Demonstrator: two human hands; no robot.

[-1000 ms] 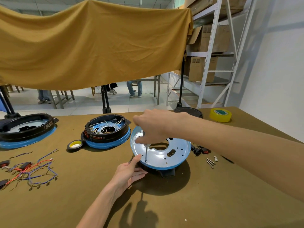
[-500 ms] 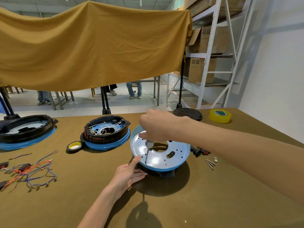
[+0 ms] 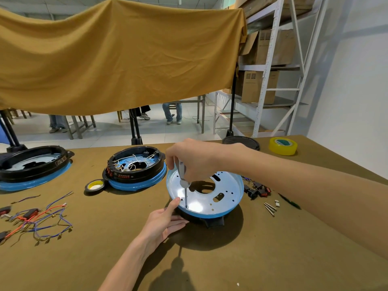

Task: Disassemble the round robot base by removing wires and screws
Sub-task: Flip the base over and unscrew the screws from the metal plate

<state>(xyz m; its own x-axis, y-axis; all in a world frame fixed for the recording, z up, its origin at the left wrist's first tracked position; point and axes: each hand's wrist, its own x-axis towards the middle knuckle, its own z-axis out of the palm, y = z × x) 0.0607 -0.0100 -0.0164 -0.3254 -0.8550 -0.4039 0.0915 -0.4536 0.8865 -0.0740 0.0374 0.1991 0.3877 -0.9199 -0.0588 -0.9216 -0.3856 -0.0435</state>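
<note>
The left hand (image 3: 162,222) reaches in from the near edge of the worktop (image 3: 241,259), fingers nearly straight and released, thumb up against the near-left rim of the round robot base (image 3: 227,193), steadying it. The right hand (image 3: 194,158) comes across from the right, forearm level, clenched round the handle of a screwdriver (image 3: 183,181) that stands upright with its tip on the base's pale plate near that rim. The base sits about mid-worktop on olive cloth. Loose screws (image 3: 269,208) and small black connectors (image 3: 257,189) lie just right of it; pulled wires (image 3: 39,219) lie toward the left edge. Behind, two more bases (image 3: 135,168) (image 3: 33,166), a black tape roll (image 3: 95,186), and yellow tape (image 3: 283,145) near the far right corner. Beyond hangs a mustard cloth (image 3: 117,57), with shelving (image 3: 270,66) at right.
</note>
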